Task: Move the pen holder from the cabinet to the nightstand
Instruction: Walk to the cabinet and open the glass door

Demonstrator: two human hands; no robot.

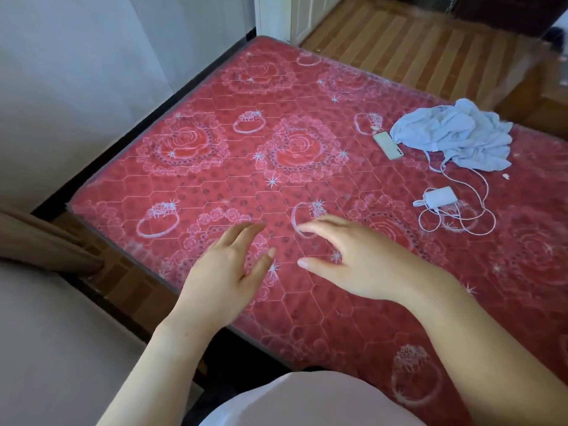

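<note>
Left hand and right hand: grip spread, empty, held above red patterned mattress. On mattress: phone, blue cloth, white charger with cable. Pen holder: not in view.

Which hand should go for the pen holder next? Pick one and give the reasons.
Neither has a visible edge. Left hand and right hand both hover open and empty above the mattress, level with each other. No pen holder, cabinet or nightstand can be made out, so the choice cannot be settled yet.
</note>
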